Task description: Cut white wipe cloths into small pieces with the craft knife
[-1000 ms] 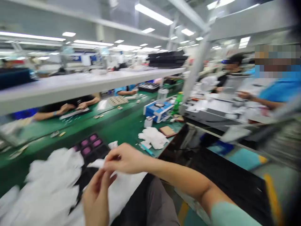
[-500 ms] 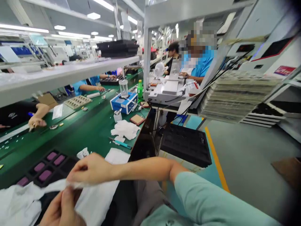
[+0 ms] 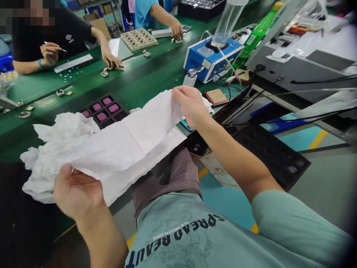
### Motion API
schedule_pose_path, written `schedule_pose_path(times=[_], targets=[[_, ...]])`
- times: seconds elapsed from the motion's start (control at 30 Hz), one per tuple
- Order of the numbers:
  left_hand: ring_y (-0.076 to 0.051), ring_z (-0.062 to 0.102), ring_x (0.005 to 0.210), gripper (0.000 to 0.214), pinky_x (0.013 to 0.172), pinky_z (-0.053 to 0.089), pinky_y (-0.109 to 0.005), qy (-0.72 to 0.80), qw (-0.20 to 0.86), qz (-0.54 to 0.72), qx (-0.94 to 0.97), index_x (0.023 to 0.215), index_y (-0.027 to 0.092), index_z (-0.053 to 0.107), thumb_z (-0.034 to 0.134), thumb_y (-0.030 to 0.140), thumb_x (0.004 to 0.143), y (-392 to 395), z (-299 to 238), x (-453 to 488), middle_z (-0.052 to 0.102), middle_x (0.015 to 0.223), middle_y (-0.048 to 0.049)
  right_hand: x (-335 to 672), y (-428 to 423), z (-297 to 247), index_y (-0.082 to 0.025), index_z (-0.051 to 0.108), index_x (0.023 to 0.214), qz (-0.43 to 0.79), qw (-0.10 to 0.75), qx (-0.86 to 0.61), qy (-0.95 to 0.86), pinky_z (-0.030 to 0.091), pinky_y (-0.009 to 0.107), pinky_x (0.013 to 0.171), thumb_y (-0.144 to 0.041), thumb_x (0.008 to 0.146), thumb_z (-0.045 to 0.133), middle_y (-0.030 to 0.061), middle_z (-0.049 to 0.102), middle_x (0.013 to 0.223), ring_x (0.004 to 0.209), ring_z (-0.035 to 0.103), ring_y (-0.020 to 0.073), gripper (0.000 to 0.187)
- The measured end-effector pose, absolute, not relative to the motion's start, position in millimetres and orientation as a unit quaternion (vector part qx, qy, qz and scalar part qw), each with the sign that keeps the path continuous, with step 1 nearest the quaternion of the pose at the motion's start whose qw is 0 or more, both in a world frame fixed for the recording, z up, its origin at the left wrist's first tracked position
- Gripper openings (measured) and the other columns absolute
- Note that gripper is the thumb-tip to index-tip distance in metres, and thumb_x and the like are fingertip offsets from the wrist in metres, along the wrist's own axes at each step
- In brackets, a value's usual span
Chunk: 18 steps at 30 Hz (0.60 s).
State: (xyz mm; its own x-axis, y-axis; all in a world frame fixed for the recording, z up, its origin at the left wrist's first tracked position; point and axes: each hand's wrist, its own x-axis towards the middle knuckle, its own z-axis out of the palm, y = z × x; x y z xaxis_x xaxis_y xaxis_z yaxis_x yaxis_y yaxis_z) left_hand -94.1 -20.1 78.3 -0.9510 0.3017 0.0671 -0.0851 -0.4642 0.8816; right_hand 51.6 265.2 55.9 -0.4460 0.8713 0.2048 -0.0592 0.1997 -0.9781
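A white tissue sheet (image 3: 122, 143) with a crease across it is stretched between my hands. My left hand (image 3: 79, 190) pinches its near left end between thumb and fingers. At the far right end, my right hand (image 3: 192, 106) grips a corner, thumb on top. Another flat white sheet (image 3: 167, 143) lies beneath, partly covered. Left of these sits a heap of crumpled white tissues (image 3: 63, 137). Behind the sheet is a black tray (image 3: 118, 116) holding several purple pieces, its near part hidden.
On the green bench stand a blue box device (image 3: 200, 61), a small dispenser bottle (image 3: 190, 77) and a green bottle (image 3: 255, 35). Across it, a co-worker's hands (image 3: 110, 56) handle small parts. Another black tray (image 3: 270, 154) sits low at right, beyond my arm.
My hands have moved apart, and the tissue between them is now spread out wide. The view has tilted down and turned left.
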Motion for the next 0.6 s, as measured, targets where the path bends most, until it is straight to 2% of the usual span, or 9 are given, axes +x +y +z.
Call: schedule_pose_path(times=[0.07, 0.17, 0.33, 0.43, 0.53, 0.6], targets=[[-0.022, 0.066, 0.108, 0.005, 0.092, 0.056, -0.034, 0.535, 0.104, 0.835, 0.073, 0.084, 0.023, 0.063, 0.063, 0.021, 0.079, -39, 62, -98, 0.073, 0.094, -0.0011, 58, 267, 32, -0.016, 0.061, 0.085, 0.518, 0.398, -0.361, -0.665, 0.036, 0.023, 0.059, -0.025, 0.094, 0.053, -0.0014, 0.053, 0.071, 0.064, 0.048, 0.0100, 0.015], [-0.017, 0.067, 0.096, 0.011, 0.087, 0.055, -0.025, 0.576, 0.112, 0.810, -0.007, 0.080, 0.021, 0.061, 0.067, 0.021, 0.071, -58, 28, -107, 0.072, 0.086, 0.0002, 66, 258, -11, -0.016, 0.063, 0.086, 0.462, 0.315, -0.436, -0.705, 0.034, 0.026, 0.057, -0.026, 0.091, 0.053, -0.0013, 0.054, 0.063, 0.059, 0.046, 0.0132, 0.015], [-0.010, 0.064, 0.078, 0.010, 0.075, 0.051, -0.015, 0.592, 0.121, 0.794, -0.069, 0.076, 0.018, 0.060, 0.066, 0.017, 0.069, -67, 1, -117, 0.069, 0.077, 0.0011, 77, 238, -46, -0.017, 0.068, 0.102, 0.302, 0.195, -0.491, -0.794, 0.039, 0.030, 0.069, -0.028, 0.095, 0.050, 0.0076, 0.070, 0.081, 0.076, 0.061, 0.0225, 0.022], [-0.009, 0.061, 0.076, 0.008, 0.072, 0.050, -0.013, 0.574, 0.124, 0.805, -0.086, 0.079, 0.018, 0.062, 0.063, 0.015, 0.072, -64, 16, -113, 0.068, 0.075, 0.0021, 79, 236, -39, -0.018, 0.067, 0.110, 0.248, 0.172, -0.504, -0.810, 0.038, 0.031, 0.069, -0.031, 0.100, 0.047, 0.0103, 0.073, 0.086, 0.079, 0.065, 0.0260, 0.026], [-0.011, 0.061, 0.075, 0.004, 0.074, 0.051, -0.018, 0.574, 0.104, 0.811, -0.054, 0.081, 0.019, 0.062, 0.060, 0.018, 0.078, -64, 34, -107, 0.068, 0.075, 0.0033, 81, 238, -30, -0.017, 0.065, 0.112, 0.230, 0.176, -0.505, -0.813, 0.038, 0.032, 0.070, -0.032, 0.102, 0.045, 0.0114, 0.074, 0.088, 0.080, 0.066, 0.0274, 0.027], [-0.012, 0.058, 0.068, 0.001, 0.070, 0.051, -0.020, 0.578, 0.090, 0.811, -0.035, 0.081, 0.021, 0.061, 0.060, 0.020, 0.080, -67, 36, -107, 0.065, 0.070, 0.0050, 83, 237, -29, -0.017, 0.064, 0.114, 0.219, 0.177, -0.512, -0.812, 0.038, 0.032, 0.070, -0.033, 0.102, 0.045, 0.0122, 0.074, 0.090, 0.081, 0.066, 0.0279, 0.027]])
